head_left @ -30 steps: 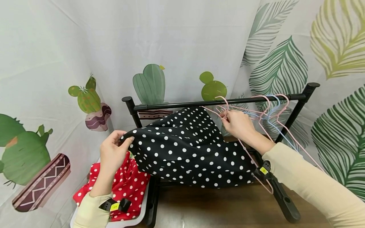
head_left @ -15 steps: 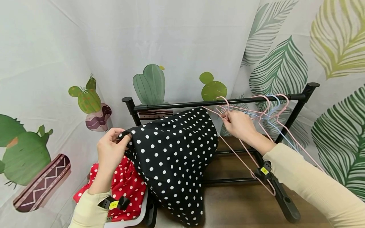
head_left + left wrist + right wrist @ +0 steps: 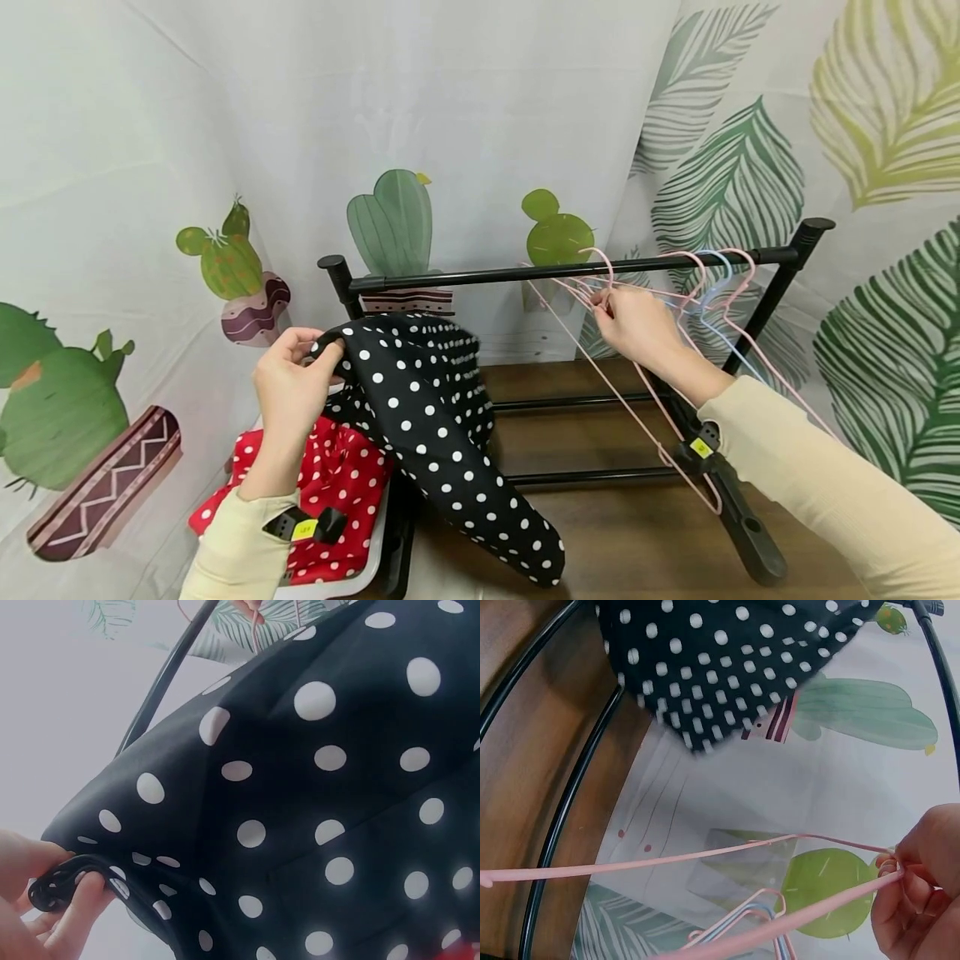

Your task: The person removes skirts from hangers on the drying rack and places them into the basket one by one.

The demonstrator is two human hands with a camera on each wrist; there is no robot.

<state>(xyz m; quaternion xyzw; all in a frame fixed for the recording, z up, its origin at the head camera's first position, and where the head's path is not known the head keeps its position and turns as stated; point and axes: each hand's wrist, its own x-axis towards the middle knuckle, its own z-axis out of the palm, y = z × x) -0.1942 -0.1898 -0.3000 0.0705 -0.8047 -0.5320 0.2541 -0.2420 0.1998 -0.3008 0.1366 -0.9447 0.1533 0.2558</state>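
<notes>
In the head view, my left hand [image 3: 288,387] pinches the gathered corner of a black cloth with white polka dots [image 3: 427,417]. The cloth droops down and right from it; its garment kind cannot be told. Thumb and fingers show on the bunched edge in the left wrist view [image 3: 67,892]. My right hand [image 3: 637,329] grips a pink clothes hanger [image 3: 662,452] just under its hook, by the rack's top bar [image 3: 480,276]. In the right wrist view, the hanger [image 3: 832,905] is bare, and the cloth [image 3: 720,667] hangs apart from it.
Several pink and blue hangers, including a blue hanger [image 3: 703,310], hang at the bar's right end. Under my left forearm, a red polka-dot cloth [image 3: 348,492] lies in a white basket [image 3: 367,575]. The black rack stands on a brown wooden table [image 3: 622,542] before a printed curtain.
The black cloth has come away from the hanger, its free side swinging left and down. My left hand has shifted slightly; my right hand still holds the hanger.
</notes>
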